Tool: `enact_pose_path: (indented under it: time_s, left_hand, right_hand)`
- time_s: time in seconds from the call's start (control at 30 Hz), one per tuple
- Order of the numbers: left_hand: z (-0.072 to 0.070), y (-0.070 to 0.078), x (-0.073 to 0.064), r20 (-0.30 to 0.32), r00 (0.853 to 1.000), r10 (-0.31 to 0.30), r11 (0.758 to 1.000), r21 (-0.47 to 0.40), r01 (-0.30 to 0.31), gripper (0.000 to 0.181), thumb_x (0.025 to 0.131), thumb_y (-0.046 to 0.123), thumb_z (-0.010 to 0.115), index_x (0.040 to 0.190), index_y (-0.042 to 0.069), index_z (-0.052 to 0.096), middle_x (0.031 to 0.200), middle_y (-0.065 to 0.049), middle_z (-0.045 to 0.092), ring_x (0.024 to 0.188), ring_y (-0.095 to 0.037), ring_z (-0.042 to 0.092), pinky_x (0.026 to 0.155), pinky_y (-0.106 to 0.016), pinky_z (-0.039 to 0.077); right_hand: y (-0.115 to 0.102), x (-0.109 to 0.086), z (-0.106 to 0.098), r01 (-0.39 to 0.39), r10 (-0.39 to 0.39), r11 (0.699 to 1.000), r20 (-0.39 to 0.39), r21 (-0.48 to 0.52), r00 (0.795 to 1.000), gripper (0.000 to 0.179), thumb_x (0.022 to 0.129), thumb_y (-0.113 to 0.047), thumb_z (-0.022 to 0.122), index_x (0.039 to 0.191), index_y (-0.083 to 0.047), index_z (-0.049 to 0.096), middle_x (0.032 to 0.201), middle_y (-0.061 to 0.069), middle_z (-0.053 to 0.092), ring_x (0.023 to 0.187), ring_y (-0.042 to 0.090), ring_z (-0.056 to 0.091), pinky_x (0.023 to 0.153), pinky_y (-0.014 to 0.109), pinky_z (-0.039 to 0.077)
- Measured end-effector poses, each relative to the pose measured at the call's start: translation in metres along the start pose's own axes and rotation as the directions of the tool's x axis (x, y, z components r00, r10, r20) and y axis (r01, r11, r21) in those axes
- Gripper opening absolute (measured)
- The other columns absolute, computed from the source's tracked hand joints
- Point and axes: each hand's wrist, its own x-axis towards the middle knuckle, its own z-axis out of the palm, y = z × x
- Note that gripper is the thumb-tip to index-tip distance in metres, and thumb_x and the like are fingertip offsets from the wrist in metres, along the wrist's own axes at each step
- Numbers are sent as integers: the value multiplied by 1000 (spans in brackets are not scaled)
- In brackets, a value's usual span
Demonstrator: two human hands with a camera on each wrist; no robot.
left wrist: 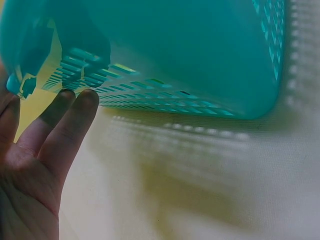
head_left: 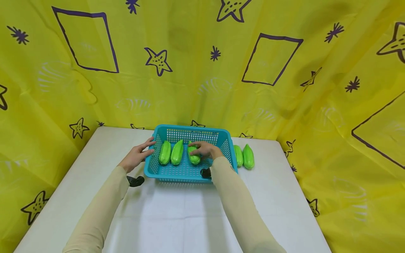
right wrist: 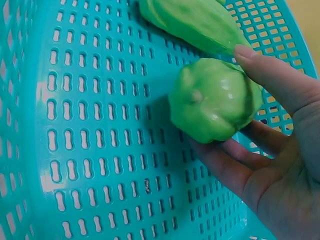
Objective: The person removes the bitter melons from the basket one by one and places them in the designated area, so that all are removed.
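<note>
A turquoise plastic basket [head_left: 190,179] with slotted walls stands on the white table. My left hand [head_left: 136,156] is at its left side, fingertips touching the outer wall and rim; in the left wrist view two fingers [left wrist: 67,135] lie fairly straight against the slotted wall. Inside the basket, my right hand [head_left: 205,149] grips a green ribbed gourd [head_left: 194,159], thumb on one side and fingers round the other. Its blunt end faces the right wrist camera, close over the basket floor. Two similar gourds [head_left: 165,153] [head_left: 177,153] lie side by side to its left.
Outside the basket's right wall, two more green gourds [head_left: 248,157] [head_left: 238,156] lie on the table [head_left: 278,196]. A yellow curtain [head_left: 190,98] with purple drawings hangs behind and at both sides. Black wrist-worn devices [head_left: 136,181] [head_left: 205,173] show by both wrists.
</note>
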Motion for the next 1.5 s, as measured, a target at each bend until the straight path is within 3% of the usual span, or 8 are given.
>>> enact_pose_path:
  time_s: [0.2,0.47,0.73,0.9,1.1,1.33,1.5]
  left_hand:
    - [-1,0,1,3,1000,4,1000,12,-4,56,103,27,53,153,10,34,163,8,11,147,-33,16,105,-58,39]
    - [0,1,-1,5,1000,2,1000,6,-2,56,103,25,53,153,10,33,163,8,10,147,-34,16,104,-57,39]
    - [5,26,-12,14,1000,-11,1000,-21,11,54,104,17,50,152,0,32,164,0,10,147,-37,14,105,-60,37]
    - [5,15,-6,7,1000,-3,1000,-13,3,55,104,20,50,153,3,31,164,3,9,147,-36,13,106,-60,36]
    - [1,-1,0,-1,1000,0,1000,8,0,58,103,29,53,153,9,34,163,8,10,148,-33,15,105,-57,39]
    - [0,-1,1,2,1000,-2,1000,21,2,60,102,33,54,153,10,34,163,9,11,147,-33,15,105,-58,39]
    - [0,-2,0,0,1000,-1,1000,19,1,60,102,33,54,153,9,34,163,9,11,147,-34,15,105,-58,38]
  right_hand:
    - [5,5,-5,-45,46,999,-62,14,997,52,95,-19,66,145,-16,50,148,20,39,122,35,52,92,47,52]
    - [7,3,-14,-90,100,993,-141,75,985,49,96,-19,65,142,-16,53,150,16,38,118,35,54,90,47,53]
    - [6,-7,-24,-42,53,997,-172,71,984,47,96,-18,64,142,-14,53,148,18,40,115,34,55,87,46,54]
    - [8,-14,-28,-21,20,1000,-204,-1,979,46,96,-20,65,141,-14,55,147,20,41,116,33,54,82,41,55]
    - [9,-23,-32,13,-19,1000,-220,-26,975,47,97,-21,64,142,-11,53,145,25,42,114,35,56,83,44,55]
    - [5,-31,-38,43,-46,999,-230,-21,972,48,97,-21,64,142,-10,52,145,27,40,112,36,58,86,48,56]
    - [-1,-38,-41,73,-69,997,-278,3,958,50,97,-22,63,144,-11,50,141,26,44,109,35,59,83,46,57]
